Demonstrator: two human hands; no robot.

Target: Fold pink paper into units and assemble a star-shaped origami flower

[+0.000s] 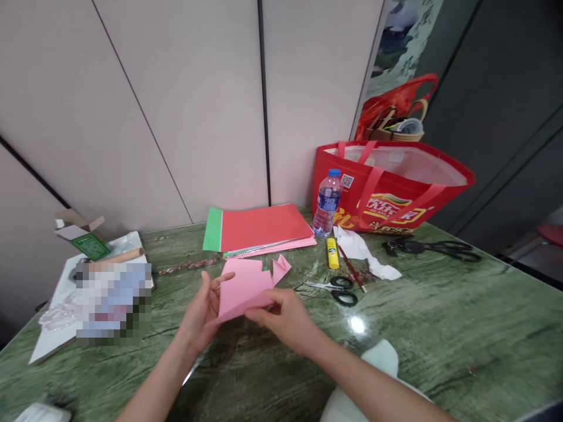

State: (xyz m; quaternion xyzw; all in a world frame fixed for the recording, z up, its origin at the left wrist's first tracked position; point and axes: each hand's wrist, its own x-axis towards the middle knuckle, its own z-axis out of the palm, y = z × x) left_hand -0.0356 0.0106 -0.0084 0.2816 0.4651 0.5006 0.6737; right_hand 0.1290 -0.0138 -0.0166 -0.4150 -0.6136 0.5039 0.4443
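Note:
Both of my hands hold a folded pink paper sheet (246, 285) just above the green marble table (440, 340). My left hand (203, 310) grips its left edge, with the fingers curled behind it. My right hand (281, 315) pinches the lower right edge between thumb and fingers. A small folded pink paper piece (281, 266) lies just beyond the sheet's right corner.
A stack of red, green and pink paper (259, 228) lies behind. A water bottle (328, 202), red bag (391, 187), yellow glue stick (332, 253), small scissors (338, 290), crumpled white paper (360, 249) and large black scissors (435, 247) are to the right. Papers and an open box (81, 234) sit left.

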